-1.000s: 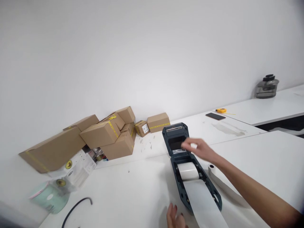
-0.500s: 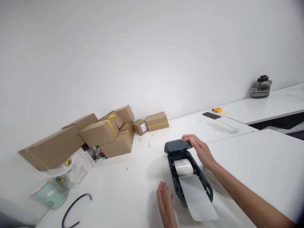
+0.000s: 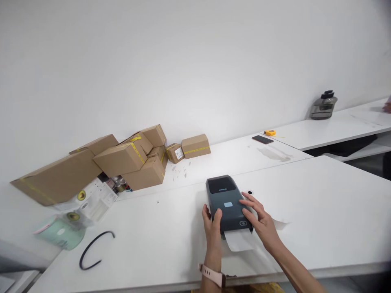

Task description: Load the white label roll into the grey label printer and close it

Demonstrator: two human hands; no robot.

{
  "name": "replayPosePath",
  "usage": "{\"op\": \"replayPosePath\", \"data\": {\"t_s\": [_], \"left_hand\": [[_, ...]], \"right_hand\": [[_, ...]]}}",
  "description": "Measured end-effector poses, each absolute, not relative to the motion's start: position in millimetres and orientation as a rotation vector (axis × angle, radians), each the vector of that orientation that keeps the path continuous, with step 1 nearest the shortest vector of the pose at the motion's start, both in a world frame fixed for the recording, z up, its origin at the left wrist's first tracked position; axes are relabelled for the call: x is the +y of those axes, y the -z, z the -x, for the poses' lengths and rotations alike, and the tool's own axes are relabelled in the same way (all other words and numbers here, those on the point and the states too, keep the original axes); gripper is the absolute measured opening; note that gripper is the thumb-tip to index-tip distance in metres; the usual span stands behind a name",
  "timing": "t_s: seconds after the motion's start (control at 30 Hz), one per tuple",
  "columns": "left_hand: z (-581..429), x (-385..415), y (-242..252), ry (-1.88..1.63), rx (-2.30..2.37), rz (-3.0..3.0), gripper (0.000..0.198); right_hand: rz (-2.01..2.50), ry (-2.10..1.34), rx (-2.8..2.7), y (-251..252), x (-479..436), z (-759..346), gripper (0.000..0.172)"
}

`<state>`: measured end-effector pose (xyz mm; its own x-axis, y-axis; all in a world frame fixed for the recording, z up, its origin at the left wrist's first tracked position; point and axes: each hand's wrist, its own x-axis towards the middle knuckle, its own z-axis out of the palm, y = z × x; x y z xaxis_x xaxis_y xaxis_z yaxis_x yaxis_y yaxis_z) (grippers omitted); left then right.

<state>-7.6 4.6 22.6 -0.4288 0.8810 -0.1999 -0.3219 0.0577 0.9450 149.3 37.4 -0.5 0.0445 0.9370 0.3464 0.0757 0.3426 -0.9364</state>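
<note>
A dark grey label printer lies on the white table with its lid down. White label paper sticks out of its front slot. My left hand rests on the printer's left front corner, fingers bent over the edge. My right hand lies flat on the lid's right side, fingers stretched out. A pink watch strap is on my left wrist. A spare paper roll peeks out behind the printer's right side.
A pile of brown cardboard boxes leans against the wall at the left. A green roll, printed packets and a black cable lie at the front left. A phone, a yellow tape measure and a grey appliance sit farther right.
The printer lid, open a second ago, was swung down by my right hand and is now closed. My left hand moved up onto the printer. Less paper shows.
</note>
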Motion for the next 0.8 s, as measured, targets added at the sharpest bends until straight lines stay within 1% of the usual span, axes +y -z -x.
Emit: {"op": "replayPosePath", "data": {"t_s": [0.13, 0.2, 0.33, 0.43, 0.5, 0.67, 0.8], "left_hand": [[5.6, -1.5, -20.0, -1.525, 1.326, -0.565, 0.092], [4.1, -4.2, -19.9, -1.515, 1.294, -0.551, 0.092], [3.5, -2.7, -20.1, -1.474, 1.290, -0.568, 0.089], [3.3, -0.1, -21.1, -1.480, 1.280, -0.665, 0.075], [2.2, 0.1, -21.5, -1.481, 1.287, -0.685, 0.070], [-0.3, 2.0, -11.9, -1.501, 1.367, -0.659, 0.069], [3.3, 11.2, -1.4, -1.510, 1.381, -0.722, 0.072]], "right_hand": [[1.082, -1.197, -1.110, 7.3, 33.7, -147.7, 0.065], [1.090, -1.309, -1.045, 9.9, 32.8, -146.2, 0.073], [1.096, -1.360, -1.035, 14.2, 34.1, -144.8, 0.071], [1.095, -1.363, -1.047, 20.6, 37.4, -146.0, 0.071], [1.099, -1.352, -1.063, 27.2, 40.3, -147.0, 0.072], [1.100, -1.307, -1.103, 43.0, 43.7, -146.3, 0.070], [1.087, -1.259, -1.115, 42.4, 40.4, -144.0, 0.067]]}}
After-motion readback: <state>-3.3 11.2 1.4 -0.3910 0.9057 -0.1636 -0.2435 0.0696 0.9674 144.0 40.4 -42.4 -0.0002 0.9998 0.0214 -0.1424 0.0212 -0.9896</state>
